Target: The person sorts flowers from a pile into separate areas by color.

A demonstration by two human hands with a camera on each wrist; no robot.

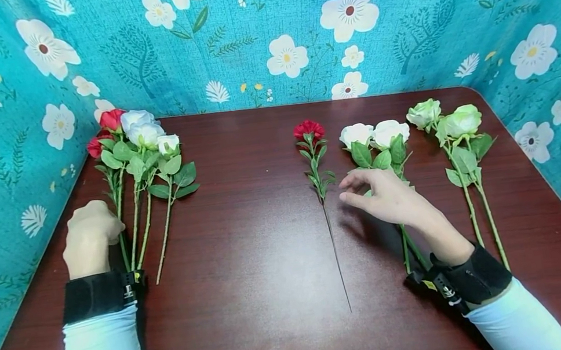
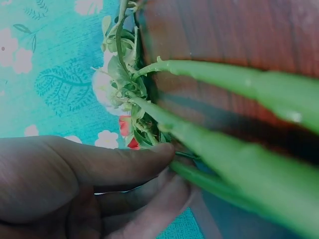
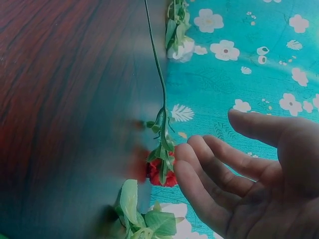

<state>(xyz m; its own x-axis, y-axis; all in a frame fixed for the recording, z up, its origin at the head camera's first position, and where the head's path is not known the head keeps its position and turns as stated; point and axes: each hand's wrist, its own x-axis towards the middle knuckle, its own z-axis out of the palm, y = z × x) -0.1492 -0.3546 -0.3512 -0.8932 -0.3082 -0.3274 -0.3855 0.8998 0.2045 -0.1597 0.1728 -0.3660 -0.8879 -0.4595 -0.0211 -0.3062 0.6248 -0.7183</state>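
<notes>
At the left of the table, my left hand (image 1: 91, 227) pinches a green stem (image 2: 199, 181) between thumb and fingers, as the left wrist view shows. That stem leads up into the left group of flowers: red blooms (image 1: 111, 120), a pale blue-white rose (image 1: 141, 128) and a small white rose (image 1: 169, 144). My right hand (image 1: 385, 194) hovers with relaxed, parted fingers and holds nothing. Just left of its fingertips lies a red carnation (image 1: 309, 130) with a thin, dark stem. Two white roses (image 1: 390, 132) lie partly hidden under the right hand and wrist.
Two pale green roses (image 1: 463, 120) lie at the right, their stems toward the near side. The dark red-brown table (image 1: 253, 295) ends at the back against a turquoise flowered cloth (image 1: 242, 34), which also rises along both sides.
</notes>
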